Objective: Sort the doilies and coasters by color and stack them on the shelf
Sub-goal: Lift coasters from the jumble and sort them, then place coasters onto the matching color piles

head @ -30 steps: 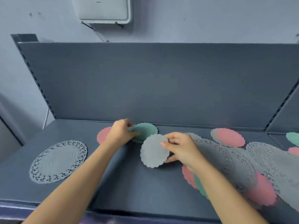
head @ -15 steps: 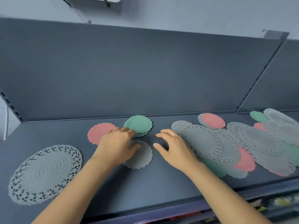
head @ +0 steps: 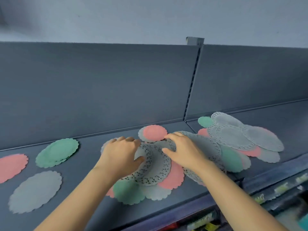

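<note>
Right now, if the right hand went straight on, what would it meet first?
Likely the pink coaster just beyond the right hand, then the shelf's back panel; depth is unclear.
</note>
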{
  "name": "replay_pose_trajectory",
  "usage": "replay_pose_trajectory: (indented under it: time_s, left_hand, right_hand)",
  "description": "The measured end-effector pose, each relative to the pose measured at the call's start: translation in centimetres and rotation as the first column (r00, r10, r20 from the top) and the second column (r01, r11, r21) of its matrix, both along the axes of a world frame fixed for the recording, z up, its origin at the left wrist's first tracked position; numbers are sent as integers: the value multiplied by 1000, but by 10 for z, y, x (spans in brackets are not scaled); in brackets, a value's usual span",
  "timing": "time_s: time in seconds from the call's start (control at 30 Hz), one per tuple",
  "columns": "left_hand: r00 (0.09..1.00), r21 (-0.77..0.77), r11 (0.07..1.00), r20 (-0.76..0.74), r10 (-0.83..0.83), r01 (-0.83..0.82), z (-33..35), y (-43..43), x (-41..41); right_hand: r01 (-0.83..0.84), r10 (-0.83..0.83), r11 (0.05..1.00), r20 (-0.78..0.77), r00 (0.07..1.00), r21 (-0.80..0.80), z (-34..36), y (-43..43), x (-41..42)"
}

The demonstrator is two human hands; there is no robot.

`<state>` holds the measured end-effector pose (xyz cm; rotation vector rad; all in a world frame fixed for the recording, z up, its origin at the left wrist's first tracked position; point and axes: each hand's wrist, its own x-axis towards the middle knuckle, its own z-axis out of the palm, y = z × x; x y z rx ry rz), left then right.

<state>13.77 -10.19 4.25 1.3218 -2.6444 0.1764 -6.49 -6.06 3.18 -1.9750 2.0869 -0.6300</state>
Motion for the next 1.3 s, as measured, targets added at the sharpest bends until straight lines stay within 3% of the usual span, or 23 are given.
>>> replay_pose_trajectory:
  time_s: [0.2, 0.37, 0.6, 0.7, 0.83, 0.93, 1.0, 1.03, 1.1, 1.17, 1.23, 1.3]
  left_hand:
    - [985, 49, 990, -106, 137, -133, -30, 20, -160]
    - [974, 84, 971, -17, 225, -223, -47, 44, -239]
    - [852, 165, 918, -342, 396, -360, -44, 25, -216]
    - [737, 179, 814, -351, 578, -553, -44, -5, -187]
    - [589, 278, 610, -164, 791, -742, -39, -41, -155]
    - [625, 196, 638, -127, 770, -745, -45, -55, -146]
    - [591, 263, 663, -306, 747, -701, -49, -62, -143]
    - [501, 355, 670, -462, 732, -652, -48, -63, -142]
    - [207, 530, 695, -703, 680, -485, -41, -59, -144]
    - [-22, 564, 751, -804, 594, -343, -31, -53, -142]
    - [-173, 538, 811, -842, 510, -229, -18, -45, -133]
    - [-344, 509, 849, -829, 440, -141, -2, -35, -115]
  right_hand:
    - [-57, 57, 998, -2, 998, 26, -28, 15, -146]
    - [-136, 132, 988, 68, 989, 74, -34, 30, -210]
    - [-165, 171, 981, -53, 984, 103, -24, 11, -188]
    - [-220, 237, 968, -164, 957, 117, -20, -5, -171]
    - [-329, 341, 939, -152, 928, 97, -16, -39, -146]
    - [-303, 317, 947, -155, 936, 106, -18, -75, -113]
    - [-263, 285, 954, -157, 946, 147, -23, -98, -89]
    - [-243, 264, 957, -132, 955, 156, -25, -107, -78]
    - [-177, 177, 974, 8, 984, 144, -31, -125, -65]
    - [-113, 85, 990, 284, 955, 84, -33, -136, -62]
    - [-110, 105, 994, 573, 813, -25, -31, -141, -60]
    - [-145, 178, 983, 749, 638, -110, -21, -138, -54]
